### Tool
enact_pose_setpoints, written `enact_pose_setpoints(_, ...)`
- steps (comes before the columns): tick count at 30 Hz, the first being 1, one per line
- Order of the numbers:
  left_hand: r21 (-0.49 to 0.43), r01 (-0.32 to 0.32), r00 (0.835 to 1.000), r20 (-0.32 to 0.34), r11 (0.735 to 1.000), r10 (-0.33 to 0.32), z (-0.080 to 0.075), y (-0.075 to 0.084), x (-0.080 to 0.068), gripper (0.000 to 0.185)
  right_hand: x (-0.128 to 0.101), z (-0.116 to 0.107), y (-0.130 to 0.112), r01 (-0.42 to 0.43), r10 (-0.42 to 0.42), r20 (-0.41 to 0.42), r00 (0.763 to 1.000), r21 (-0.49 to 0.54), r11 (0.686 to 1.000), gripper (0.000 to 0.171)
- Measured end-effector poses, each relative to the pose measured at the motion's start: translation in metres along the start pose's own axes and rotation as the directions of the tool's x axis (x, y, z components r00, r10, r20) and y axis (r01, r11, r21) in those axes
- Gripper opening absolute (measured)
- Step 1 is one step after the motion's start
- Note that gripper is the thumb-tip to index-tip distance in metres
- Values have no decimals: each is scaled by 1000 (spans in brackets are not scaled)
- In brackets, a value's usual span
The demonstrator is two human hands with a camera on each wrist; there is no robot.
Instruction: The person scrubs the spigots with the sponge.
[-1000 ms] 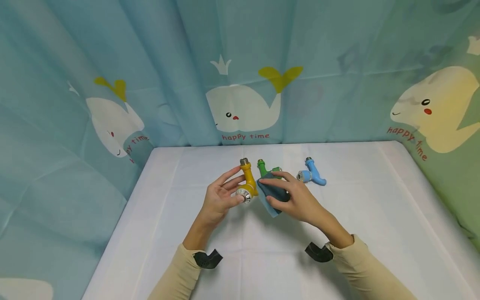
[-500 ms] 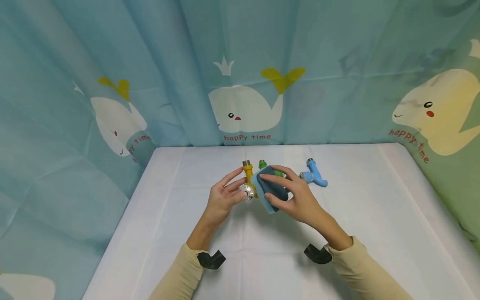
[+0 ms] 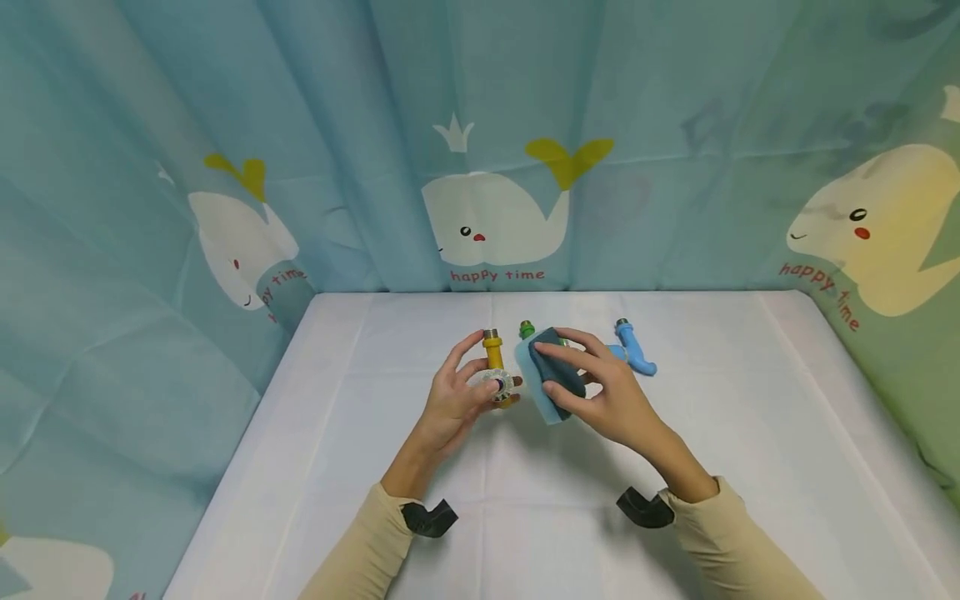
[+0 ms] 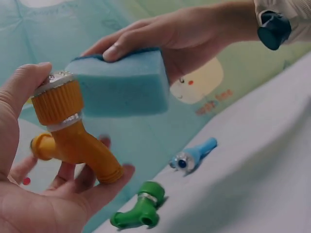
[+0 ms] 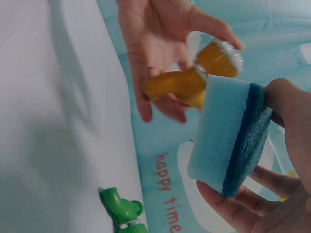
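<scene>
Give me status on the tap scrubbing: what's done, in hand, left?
Done: cannot tell; none looks visibly cleaned. In hand: left hand holds the yellow tap, right hand presses the blue sponge against it. Left: green tap and blue tap lie on the table, untouched.

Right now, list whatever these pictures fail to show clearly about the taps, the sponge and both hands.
- Green plastic tap: head view, mostly hidden behind the blue sponge with its dark scouring side.
- Light blue plastic tap: head view, its near end covered by the right hand.
- Yellow plastic tap: right wrist view, blurred; the left hand is blurred too.
- Right hand: right wrist view, cut off by the frame edge.
</scene>
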State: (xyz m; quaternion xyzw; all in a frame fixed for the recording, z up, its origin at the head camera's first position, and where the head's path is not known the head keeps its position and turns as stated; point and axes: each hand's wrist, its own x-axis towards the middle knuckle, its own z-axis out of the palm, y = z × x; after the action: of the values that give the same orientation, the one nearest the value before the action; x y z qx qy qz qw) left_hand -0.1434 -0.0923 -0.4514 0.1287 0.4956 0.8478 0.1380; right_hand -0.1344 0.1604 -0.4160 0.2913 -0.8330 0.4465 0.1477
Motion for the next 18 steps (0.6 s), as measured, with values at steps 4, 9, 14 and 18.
enact_pose_setpoints(4,-61,55,998,-10,997,-56,1,-1,-1,89,-5,-3,3,-20,20,5,1000,5,1000,50)
enact_pose_setpoints(9,-60,81,997,12,995,-80,0,-4,-2,106,-11,-5,6,-46,46,12,999,-2,999,50)
enact_pose_setpoints(14,-58,65,997,54,996,-62,-1,-6,-2,90,-13,-6,3,-36,36,5,999,1,999,52)
enact_pose_setpoints(18,-26,62,996,66,998,-60,-1,-7,-2,83,-12,-5,-2,-18,18,3,1000,2,1000,53)
